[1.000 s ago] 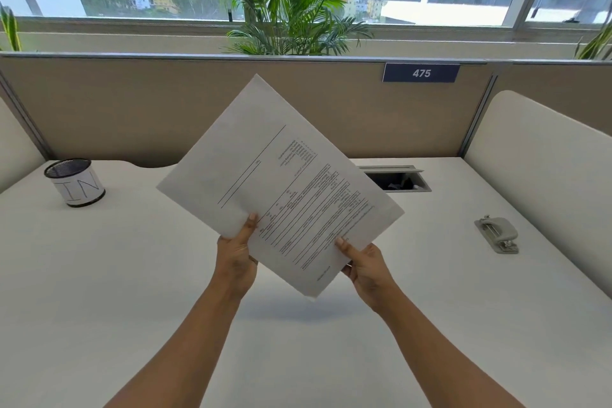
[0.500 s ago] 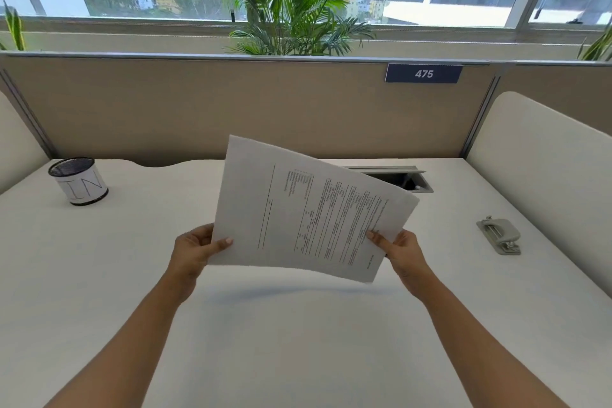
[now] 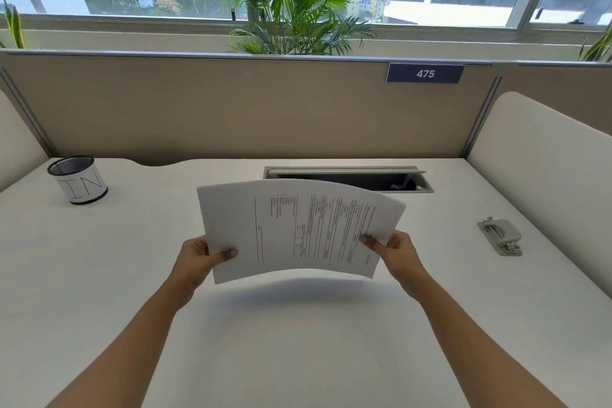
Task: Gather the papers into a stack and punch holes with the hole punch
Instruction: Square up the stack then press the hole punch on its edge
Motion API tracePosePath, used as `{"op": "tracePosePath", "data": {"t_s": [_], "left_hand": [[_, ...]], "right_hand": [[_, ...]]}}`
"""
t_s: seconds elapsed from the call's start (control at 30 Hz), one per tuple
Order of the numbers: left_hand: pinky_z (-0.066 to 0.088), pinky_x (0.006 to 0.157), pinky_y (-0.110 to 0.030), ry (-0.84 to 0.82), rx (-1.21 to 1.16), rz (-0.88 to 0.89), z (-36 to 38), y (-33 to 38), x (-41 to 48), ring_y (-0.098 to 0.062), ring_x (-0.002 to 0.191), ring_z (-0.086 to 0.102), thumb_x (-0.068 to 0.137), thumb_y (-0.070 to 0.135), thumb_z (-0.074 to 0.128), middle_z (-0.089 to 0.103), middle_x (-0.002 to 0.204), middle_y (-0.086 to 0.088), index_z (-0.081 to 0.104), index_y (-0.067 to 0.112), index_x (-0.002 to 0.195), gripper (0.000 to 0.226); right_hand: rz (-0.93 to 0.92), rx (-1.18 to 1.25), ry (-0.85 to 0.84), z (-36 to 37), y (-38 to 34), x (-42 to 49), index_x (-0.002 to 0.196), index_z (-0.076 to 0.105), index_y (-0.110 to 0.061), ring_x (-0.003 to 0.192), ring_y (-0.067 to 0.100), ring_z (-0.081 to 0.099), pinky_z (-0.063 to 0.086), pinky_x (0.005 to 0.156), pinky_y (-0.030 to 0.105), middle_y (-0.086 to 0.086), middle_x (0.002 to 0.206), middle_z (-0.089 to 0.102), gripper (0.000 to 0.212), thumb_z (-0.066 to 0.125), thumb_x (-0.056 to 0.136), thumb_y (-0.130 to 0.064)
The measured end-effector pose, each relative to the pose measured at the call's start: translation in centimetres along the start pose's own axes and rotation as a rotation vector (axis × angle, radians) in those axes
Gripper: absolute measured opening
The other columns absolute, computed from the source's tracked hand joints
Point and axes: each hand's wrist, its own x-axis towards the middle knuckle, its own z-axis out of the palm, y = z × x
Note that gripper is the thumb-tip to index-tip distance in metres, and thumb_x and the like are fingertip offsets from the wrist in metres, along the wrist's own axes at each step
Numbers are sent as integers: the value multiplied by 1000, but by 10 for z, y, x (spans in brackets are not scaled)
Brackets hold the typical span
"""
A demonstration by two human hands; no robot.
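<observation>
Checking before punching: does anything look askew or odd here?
Nothing spilled or damaged. The papers, gripped at both ends by the left hand and right hand, bow upward; the hole punch lies apart at right.

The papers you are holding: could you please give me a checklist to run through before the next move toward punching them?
1. Grip on the papers: the left hand holds the left edge and the right hand holds the right edge: ok.
2. Edges squared into one stack: cannot tell; the top sheet hides any below it.
3. Sheets flat: not ok; they bow upward in the middle, held above the desk.
4. Access to the hole punch: ok; it lies on the desk to the right, with nothing on it.
5. Punch slot facing the papers: cannot tell.
</observation>
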Motion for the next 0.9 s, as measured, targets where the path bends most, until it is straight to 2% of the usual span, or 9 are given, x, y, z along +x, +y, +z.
{"op": "tracePosePath", "data": {"t_s": [0.13, 0.23, 0.37, 0.47, 0.6, 0.67, 0.73, 0.83, 0.9], "left_hand": [[49, 73, -25, -22, -13, 1, -1, -2, -1, -9, 73, 69, 74, -6, 68, 74, 73, 9, 69, 12, 87, 22], [49, 72, -26, -28, -15, 14, 0, -2, 0, -4, 68, 69, 77, -6, 65, 74, 71, 9, 68, 10, 85, 18], [50, 72, -28, -16, -17, 37, 1, 1, 1, -5, 67, 69, 77, -6, 64, 74, 71, 8, 69, 9, 84, 17], [51, 71, -24, -17, -8, 50, 0, 3, 1, -6, 70, 70, 76, -6, 66, 74, 73, 9, 69, 11, 86, 20], [51, 76, -25, -30, -12, 48, 0, 2, 0, -11, 82, 69, 75, -2, 69, 74, 86, 8, 68, 15, 95, 26], [51, 77, -28, -8, -20, 46, 2, 0, 0, -15, 85, 67, 79, 4, 68, 72, 91, 3, 66, 14, 97, 21], [52, 75, -28, 8, -19, 38, 4, -1, 0, -16, 83, 68, 82, 8, 65, 73, 88, 2, 67, 12, 95, 14], [56, 63, -21, 3, -13, 30, 6, -1, 0, -9, 70, 70, 85, 6, 62, 74, 74, 7, 68, 12, 88, 9], [57, 61, -21, 11, -13, 26, 7, -2, 0, -9, 66, 70, 85, 4, 60, 74, 71, 7, 68, 10, 87, 9]], "right_hand": [[1, 17, -9, -2, 0, -3, 101, 63, -17, 85, 8, 64, 52, 61, 13, -8, 92, 68, 21, 67, 82, -9], [2, 8, 3, -3, -1, -2, 102, 64, -16, 87, 13, 64, 51, 66, 17, -3, 94, 69, 19, 65, 83, -12], [-11, 6, 32, -2, -3, -1, 98, 64, -19, 85, 17, 63, 51, 68, 24, -3, 91, 68, 14, 63, 85, -14], [-15, 8, 37, -1, -3, -1, 99, 63, -19, 85, 18, 63, 52, 69, 25, -1, 93, 68, 14, 63, 85, -14], [-7, 37, 27, -2, -1, -2, 103, 62, -19, 88, 13, 63, 51, 69, 22, -4, 95, 68, 21, 66, 83, -15], [-16, 34, 21, -2, 0, -2, 105, 60, -20, 89, 12, 63, 50, 69, 19, -5, 97, 67, 23, 66, 83, -15], [-23, 15, 29, -1, 2, -1, 107, 58, -21, 90, 12, 62, 49, 70, 18, -6, 98, 66, 25, 65, 84, -16], [-36, -58, 90, -2, 6, 2, 111, 56, -24, 97, 14, 59, 48, 80, 26, -3, 104, 65, 29, 66, 84, -21], [-36, -99, 144, -2, 11, 5, 119, 53, -22, 107, 14, 55, 45, 90, 31, -2, 113, 62, 39, 67, 83, -23]]}}
